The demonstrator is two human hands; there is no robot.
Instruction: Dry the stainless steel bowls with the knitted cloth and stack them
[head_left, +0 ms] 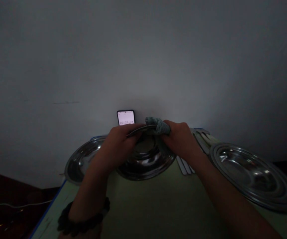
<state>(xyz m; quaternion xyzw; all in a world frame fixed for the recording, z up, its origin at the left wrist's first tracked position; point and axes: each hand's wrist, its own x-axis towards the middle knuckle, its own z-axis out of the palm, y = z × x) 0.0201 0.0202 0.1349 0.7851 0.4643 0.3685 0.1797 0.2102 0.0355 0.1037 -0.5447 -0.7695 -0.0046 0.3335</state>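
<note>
My left hand (118, 142) is closed on the left side of a thin, curved metal plate (142, 129), which I see almost edge-on. A bunched grey-green cloth (162, 127) is in my right hand (180, 137), pressed over the plate's right edge. Right below both hands is a shiny steel bowl (145, 169). Whether the plate rests against that bowl, I cannot tell. Another steel bowl (77, 162) lies to the left, partly behind my left forearm.
A phone (125, 117) showing a timer leans against the wall (143, 59). Stacked steel plates (252, 176) sit on the right of the pale green table (153, 205). Flat cutlery handles (183, 166) lie near my right wrist, with more cutlery (203, 136) behind. A white cable (19, 205) runs at left.
</note>
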